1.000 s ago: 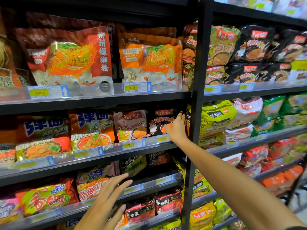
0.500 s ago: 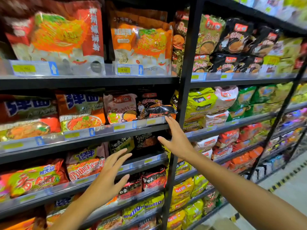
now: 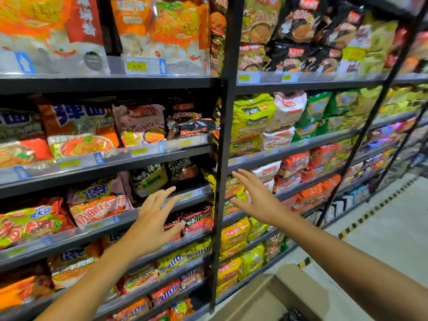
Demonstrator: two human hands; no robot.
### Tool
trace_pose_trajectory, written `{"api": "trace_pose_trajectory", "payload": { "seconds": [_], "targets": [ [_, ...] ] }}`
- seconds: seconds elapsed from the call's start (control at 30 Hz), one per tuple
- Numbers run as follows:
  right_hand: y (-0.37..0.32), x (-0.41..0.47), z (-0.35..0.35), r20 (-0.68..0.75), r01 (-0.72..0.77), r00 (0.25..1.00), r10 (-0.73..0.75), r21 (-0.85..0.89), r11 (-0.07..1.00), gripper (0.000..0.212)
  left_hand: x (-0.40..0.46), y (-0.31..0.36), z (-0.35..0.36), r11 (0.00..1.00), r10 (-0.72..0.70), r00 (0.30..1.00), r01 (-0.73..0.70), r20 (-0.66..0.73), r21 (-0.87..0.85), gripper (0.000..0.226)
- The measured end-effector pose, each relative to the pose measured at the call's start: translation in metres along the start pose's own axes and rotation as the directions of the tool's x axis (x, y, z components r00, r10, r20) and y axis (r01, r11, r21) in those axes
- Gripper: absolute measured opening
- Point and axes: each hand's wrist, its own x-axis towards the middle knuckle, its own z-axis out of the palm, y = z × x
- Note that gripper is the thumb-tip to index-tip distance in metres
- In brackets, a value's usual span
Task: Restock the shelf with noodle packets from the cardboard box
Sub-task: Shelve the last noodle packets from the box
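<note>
A black noodle packet (image 3: 193, 128) lies tilted on top of others at the right end of the second shelf (image 3: 115, 156), beside the black upright post (image 3: 225, 135). My right hand (image 3: 257, 198) hovers below that shelf in front of the post, fingers spread, holding nothing. My left hand (image 3: 155, 223) is open too, spread in front of the third shelf near dark packets (image 3: 196, 220). The cardboard box (image 3: 273, 295) stands on the floor at the bottom right, its flap open; something dark shows inside.
Shelves packed with noodle packets fill the left and centre, with price tags along their clear front rails (image 3: 143, 66). A second shelving bay (image 3: 324, 112) runs off to the right. Pale floor with yellow-black tape (image 3: 361, 218) lies at the right.
My right hand has left the black packet on the second shelf and dropped down and away. The view has tilted downward, bringing the cardboard box into sight. My left hand stays open.
</note>
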Motion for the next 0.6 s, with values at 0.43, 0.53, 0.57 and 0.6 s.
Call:
{"api": "trace_pose_trajectory", "payload": {
  "seconds": [0.43,0.53,0.57,0.6],
  "targets": [
    [0.200,-0.156,-0.072,0.050,0.045,0.998,-0.036,-0.195,0.980,0.075,0.052,0.176,0.111,0.982,-0.026,0.993,0.003,0.119,0.187,0.085],
    [0.258,-0.193,-0.080,0.114,-0.020,0.992,0.044,-0.200,0.980,0.077,0.058,0.222,0.142,0.982,-0.012,0.991,-0.013,0.136,0.186,0.083],
    [0.274,-0.203,-0.081,0.141,-0.042,0.988,0.070,-0.194,0.980,0.077,0.059,0.236,0.151,0.984,-0.017,0.989,-0.010,0.149,0.176,0.084],
    [0.288,-0.212,-0.082,0.169,-0.055,0.982,0.087,-0.184,0.981,0.077,0.059,0.249,0.160,0.986,-0.028,0.985,-0.001,0.170,0.166,0.085]
  ]
}}
